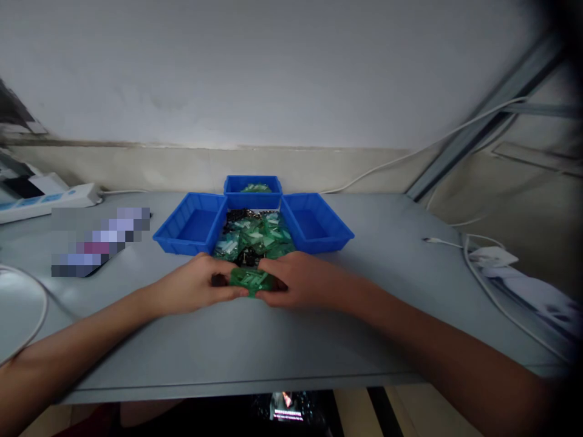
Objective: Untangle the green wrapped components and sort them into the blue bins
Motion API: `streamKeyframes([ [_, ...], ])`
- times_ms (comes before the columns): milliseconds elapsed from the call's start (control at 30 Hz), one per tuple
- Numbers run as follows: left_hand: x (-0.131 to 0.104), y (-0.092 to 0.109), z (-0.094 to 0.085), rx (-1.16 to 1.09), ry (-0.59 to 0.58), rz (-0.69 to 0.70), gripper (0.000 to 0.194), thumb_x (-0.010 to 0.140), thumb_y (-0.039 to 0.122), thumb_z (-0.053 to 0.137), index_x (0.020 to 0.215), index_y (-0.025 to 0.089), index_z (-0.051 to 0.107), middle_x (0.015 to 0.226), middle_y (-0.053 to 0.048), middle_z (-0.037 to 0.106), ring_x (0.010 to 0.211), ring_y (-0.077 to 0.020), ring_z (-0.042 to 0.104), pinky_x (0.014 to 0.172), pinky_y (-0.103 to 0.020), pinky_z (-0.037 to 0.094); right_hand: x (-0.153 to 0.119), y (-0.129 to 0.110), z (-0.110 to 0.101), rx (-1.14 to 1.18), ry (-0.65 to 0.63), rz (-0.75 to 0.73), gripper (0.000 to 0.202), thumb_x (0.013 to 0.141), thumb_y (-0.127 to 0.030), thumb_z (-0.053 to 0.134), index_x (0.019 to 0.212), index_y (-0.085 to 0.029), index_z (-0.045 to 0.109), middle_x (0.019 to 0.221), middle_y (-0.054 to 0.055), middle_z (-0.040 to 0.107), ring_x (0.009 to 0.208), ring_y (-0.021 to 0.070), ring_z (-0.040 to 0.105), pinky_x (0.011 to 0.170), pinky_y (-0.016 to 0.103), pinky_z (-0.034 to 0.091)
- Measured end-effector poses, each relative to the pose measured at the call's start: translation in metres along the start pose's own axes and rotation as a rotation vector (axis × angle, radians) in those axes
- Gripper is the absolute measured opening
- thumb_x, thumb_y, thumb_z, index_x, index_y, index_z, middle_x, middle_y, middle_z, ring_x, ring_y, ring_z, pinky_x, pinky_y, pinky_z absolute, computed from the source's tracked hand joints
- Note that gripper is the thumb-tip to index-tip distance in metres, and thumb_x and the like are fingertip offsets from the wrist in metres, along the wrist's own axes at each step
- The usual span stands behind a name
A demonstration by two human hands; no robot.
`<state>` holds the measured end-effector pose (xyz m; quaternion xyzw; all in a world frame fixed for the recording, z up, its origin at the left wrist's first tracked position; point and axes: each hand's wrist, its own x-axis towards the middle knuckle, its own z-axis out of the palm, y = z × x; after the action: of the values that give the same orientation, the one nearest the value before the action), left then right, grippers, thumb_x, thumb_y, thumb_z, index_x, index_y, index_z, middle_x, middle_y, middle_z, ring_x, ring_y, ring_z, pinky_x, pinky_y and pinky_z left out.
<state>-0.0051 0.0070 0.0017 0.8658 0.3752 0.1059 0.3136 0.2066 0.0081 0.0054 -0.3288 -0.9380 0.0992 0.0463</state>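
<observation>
Power strip (pixel 59 201), white, with plugs in it: far left of the left hand and beyond it, on the grey worktop (pixel 218 346).

Flat object (pixel 112 243), mostly pixelated, kind not clear: left of the left hand, slanting away from it.

White cable (pixel 44 303), curved: at the far left, beside the left forearm.

Left blue tray (pixel 170 244), open-topped: just beyond the left hand.

Left hand (pixel 195 285), bare: fingertips and thumb closed on the left end of the green packet; a dark patch shows between thumb and fingers, too small to identify.

Green packet (pixel 252 280), see-through, with pale strip-like pieces showing: held up between the two hands, at the near side of the pile.

Pile of green packets (pixel 262 233), mixed with small dark parts (pixel 250 255): beyond the hands, between the left and right trays.

Rear blue tray (pixel 253 199), green packets inside: beyond the pile, farthest from the hands.

Right hand (pixel 300 279), bare: fingertips and thumb closed on the right end of the same packet.

Right blue tray (pixel 339 238), open-topped: just beyond the right hand.

Cable with plug end (pixel 441 243), white, and pale items (pixel 523 282), blurred: well to the right of the right hand.
</observation>
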Motion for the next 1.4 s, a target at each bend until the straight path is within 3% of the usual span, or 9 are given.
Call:
streamKeyframes([
  [533,0.000,-0.003,0.001,0.076,0.021,0.060,0.028,0.081,0.036,0.048,0.072,0.013,0.060,0.055,0.003,0.050,0.049,-0.0071,0.044,0.044,-0.018,0.030,0.001,0.001,0.003,-0.022,0.015,0.002,0.019,0.076,-0.036,0.044,0.074,-0.018,0.049,0.062,0.000,0.058,0.049,0.0100,0.046,0.045,0.023,0.022],
  [967,0.001,-0.002,0.000,0.040,0.013,0.094,0.022,0.083,0.032,0.047,0.080,0.015,0.062,0.061,0.002,0.056,0.052,-0.0076,0.048,0.047,-0.017,0.031,0.002,-0.001,0.001,-0.023,0.012,0.008,0.018,0.074,-0.035,0.047,0.072,-0.017,0.050,0.061,0.001,0.057,0.050,0.0100,0.046,0.045,0.023,0.022],
  [1300,0.000,-0.003,0.000,0.101,0.033,0.062,0.035,0.085,0.036,0.042,0.063,0.011,0.056,0.053,0.003,0.044,0.048,-0.0062,0.039,0.046,-0.018,0.028,0.001,0.003,-0.008,0.368,-0.115,0.093,0.031,0.074,-0.047,0.050,0.066,-0.018,0.048,0.060,-0.002,0.057,0.052,0.0091,0.049,0.045,0.020,0.030],
  [1400,0.000,-0.003,0.000,0.049,0.021,0.053,0.034,0.084,0.036,0.043,0.067,0.011,0.058,0.054,0.003,0.043,0.049,-0.0063,0.037,0.045,-0.018,0.028,0.002,0.003,-0.007,0.392,-0.109,0.108,0.030,0.075,-0.046,0.049,0.065,-0.017,0.047,0.059,-0.002,0.056,0.051,0.0087,0.048,0.044,0.020,0.030],
])
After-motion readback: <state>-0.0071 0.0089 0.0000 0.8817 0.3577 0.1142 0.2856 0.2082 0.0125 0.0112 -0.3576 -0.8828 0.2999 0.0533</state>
